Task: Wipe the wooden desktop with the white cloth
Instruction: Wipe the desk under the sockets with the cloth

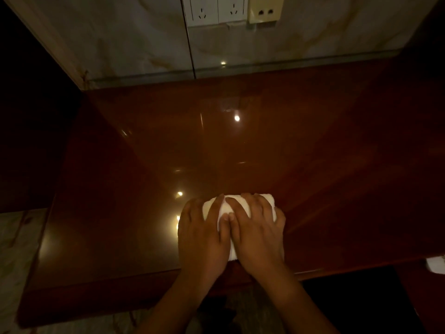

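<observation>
Dim lighting is covering the scene in the head view; a glossy reddish-brown wooden desktop point(265, 141) is filling most of the frame and reflecting several small round light spots. Behind it, a pale marbled wall panel point(120, 39) is standing along the far edge, carrying two white socket plates point(214, 8) and, just beside them, a cream data-port plate point(265, 8).

A folded white cloth point(240, 201) is lying on the desktop near its front edge, roughly centred. Both bare hands are resting flat on top of it, side by side. The left hand point(202, 235) is pressing down with fingers extended and slightly spread over the cloth's left portion. The right hand point(258, 233) is pressing likewise on the right portion, its fingers reaching the cloth's far edge. The two hands are touching along their inner sides. Neither hand is pinching the cloth.

A small white object point(437, 263) is showing at the right frame edge; its nature cannot be determined.
</observation>
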